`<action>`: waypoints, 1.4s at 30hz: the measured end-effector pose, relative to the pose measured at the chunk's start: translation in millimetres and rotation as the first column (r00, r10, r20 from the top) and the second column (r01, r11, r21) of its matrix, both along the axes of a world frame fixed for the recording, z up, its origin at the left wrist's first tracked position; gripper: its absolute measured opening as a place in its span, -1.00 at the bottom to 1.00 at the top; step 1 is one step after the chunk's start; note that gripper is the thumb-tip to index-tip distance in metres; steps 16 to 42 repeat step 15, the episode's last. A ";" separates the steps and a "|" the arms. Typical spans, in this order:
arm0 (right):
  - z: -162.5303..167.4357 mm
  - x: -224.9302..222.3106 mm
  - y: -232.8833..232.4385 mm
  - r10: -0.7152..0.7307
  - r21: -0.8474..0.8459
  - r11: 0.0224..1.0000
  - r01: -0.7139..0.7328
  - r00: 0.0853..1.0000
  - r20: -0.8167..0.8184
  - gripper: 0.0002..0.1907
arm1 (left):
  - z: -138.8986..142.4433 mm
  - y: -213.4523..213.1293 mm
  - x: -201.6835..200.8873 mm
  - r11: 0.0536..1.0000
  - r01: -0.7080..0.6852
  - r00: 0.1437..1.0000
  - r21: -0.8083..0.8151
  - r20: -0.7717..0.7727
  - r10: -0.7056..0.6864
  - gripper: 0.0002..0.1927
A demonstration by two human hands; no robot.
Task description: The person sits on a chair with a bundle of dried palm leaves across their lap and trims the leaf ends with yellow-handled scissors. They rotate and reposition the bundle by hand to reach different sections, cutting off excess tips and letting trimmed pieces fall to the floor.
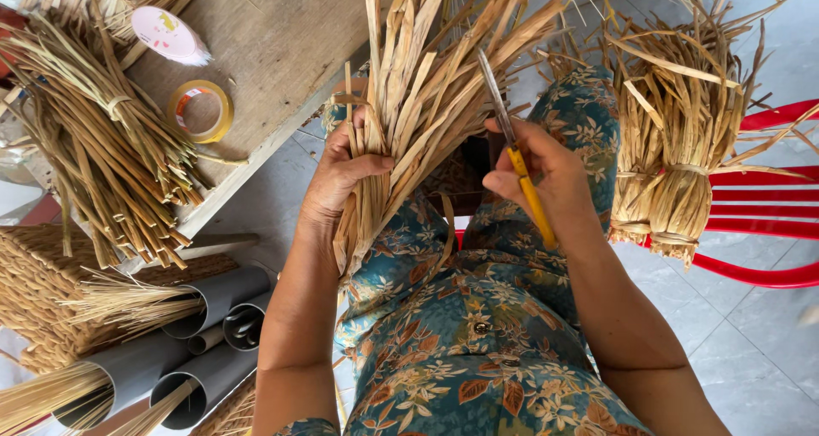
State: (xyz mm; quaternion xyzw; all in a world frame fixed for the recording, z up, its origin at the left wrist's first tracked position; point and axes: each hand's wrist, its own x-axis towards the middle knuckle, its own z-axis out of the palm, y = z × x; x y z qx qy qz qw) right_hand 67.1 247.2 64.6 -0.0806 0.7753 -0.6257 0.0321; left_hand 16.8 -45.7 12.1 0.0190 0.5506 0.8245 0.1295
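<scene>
**Straw in one grip, scissors in the other**

Centre of frame: left hand (341, 167) wrapped tight around a straw bundle (418, 103), thumb across the front, stalks fanning toward the top edge, cut ends hanging over the lap; held upright and close, likely to keep the stalks together and the tips within reach. Right hand (546, 176) closed on yellow-handled scissors (516, 163), blades nearly shut, pointing up into the bundle, just beside the stalks.

Right of frame: tied sheaves (674, 146) resting on a red chair (768, 197), near the right arm. Upper left: wooden desk (281, 52) carrying a tape roll (200, 110), a pink-capped roll (166, 33) and another straw sheaf (111, 146). Lower left: grey pipes (213, 316) stuffed with thin stalks, beside a woven basket (34, 291).
</scene>
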 end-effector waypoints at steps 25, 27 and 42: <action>21.4 -23.4 12.9 -0.032 0.276 0.961 0.017 0.998 0.047 -0.33 | -9.2 1.2 0.4 0.997 0.069 0.989 -0.043 -0.130 -0.074 -0.38; 21.4 -23.4 12.9 -0.032 0.276 0.961 0.017 0.998 0.047 -0.33 | -9.2 1.2 0.4 0.997 0.069 0.989 -0.043 -0.130 -0.074 -0.38; 21.4 -23.4 12.9 -0.032 0.276 0.961 0.017 0.998 0.047 -0.33 | -9.2 1.2 0.4 0.997 0.069 0.989 -0.043 -0.130 -0.074 -0.38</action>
